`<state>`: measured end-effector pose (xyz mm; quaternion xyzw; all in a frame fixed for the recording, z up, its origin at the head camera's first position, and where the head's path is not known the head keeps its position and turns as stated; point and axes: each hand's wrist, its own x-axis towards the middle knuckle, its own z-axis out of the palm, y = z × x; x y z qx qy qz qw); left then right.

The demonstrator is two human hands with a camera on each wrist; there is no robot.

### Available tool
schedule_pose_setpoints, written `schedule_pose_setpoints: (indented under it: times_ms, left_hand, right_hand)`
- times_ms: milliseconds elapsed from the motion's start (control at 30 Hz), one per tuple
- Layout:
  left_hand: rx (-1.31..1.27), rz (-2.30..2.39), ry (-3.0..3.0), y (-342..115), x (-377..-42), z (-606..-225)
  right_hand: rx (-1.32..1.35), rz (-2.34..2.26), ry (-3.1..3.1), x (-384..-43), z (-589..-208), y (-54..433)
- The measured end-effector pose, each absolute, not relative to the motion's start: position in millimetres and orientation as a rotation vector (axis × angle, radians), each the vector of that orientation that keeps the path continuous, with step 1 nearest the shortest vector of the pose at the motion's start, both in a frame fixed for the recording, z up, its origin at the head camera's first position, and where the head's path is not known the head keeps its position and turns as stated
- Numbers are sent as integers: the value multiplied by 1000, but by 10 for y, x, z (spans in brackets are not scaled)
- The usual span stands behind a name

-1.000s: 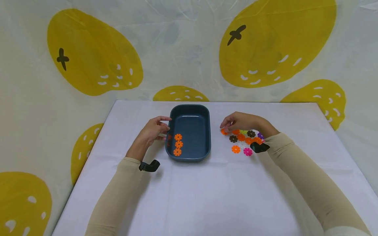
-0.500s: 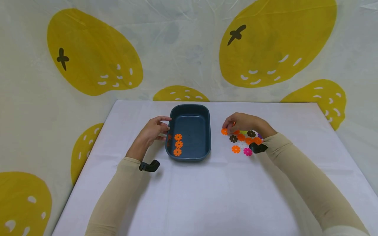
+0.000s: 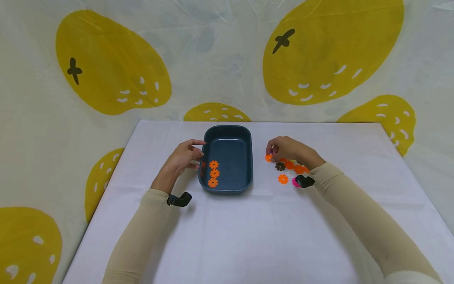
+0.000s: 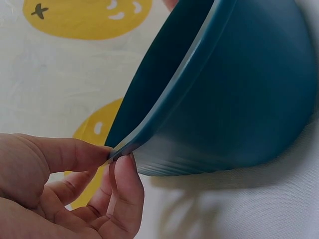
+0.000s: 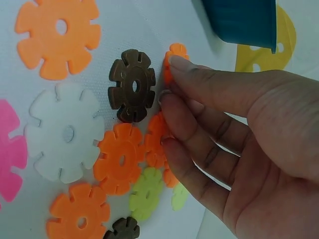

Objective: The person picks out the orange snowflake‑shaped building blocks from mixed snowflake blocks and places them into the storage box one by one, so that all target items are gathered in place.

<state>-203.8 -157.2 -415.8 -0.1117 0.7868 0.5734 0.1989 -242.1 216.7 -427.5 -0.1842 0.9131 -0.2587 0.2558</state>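
Observation:
In the left wrist view, my left hand [image 4: 94, 194] pinches the rim of a dark blue rectangular tub [image 4: 224, 94] between thumb and finger. Three notched orange plastic discs [image 3: 214, 173] lie in a column along the tub's left side. To the right of the tub, my right hand [image 3: 283, 147] has thumb and fingers on an orange notched disc [image 5: 177, 49] at the left end of a loose group. Its fingers cover part of that disc. Close by lie a brown disc [image 5: 132, 85], a white disc [image 5: 66, 132] and more orange ones.
A pink disc [image 5: 9, 152] and yellow-green discs [image 5: 146, 194] belong to the same group, partly covered by the right wrist in the head view. The white-covered table [image 3: 227, 232] ends at a fruit-printed cloth [image 3: 220, 59] behind.
My right hand has shifted slightly, its fingers now over the leftmost orange disc, and the forearm has moved a little left. The left hand and tub stay in place.

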Motion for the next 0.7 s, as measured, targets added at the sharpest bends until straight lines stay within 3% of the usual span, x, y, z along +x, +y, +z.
schedule_pose_setpoints:
  times_ms: [700]
  left_hand:
    - [-315,1597,2200,-1576,-2039,-4147]
  right_hand:
    - [-472,-710,2476,-2411,-4311,2172]
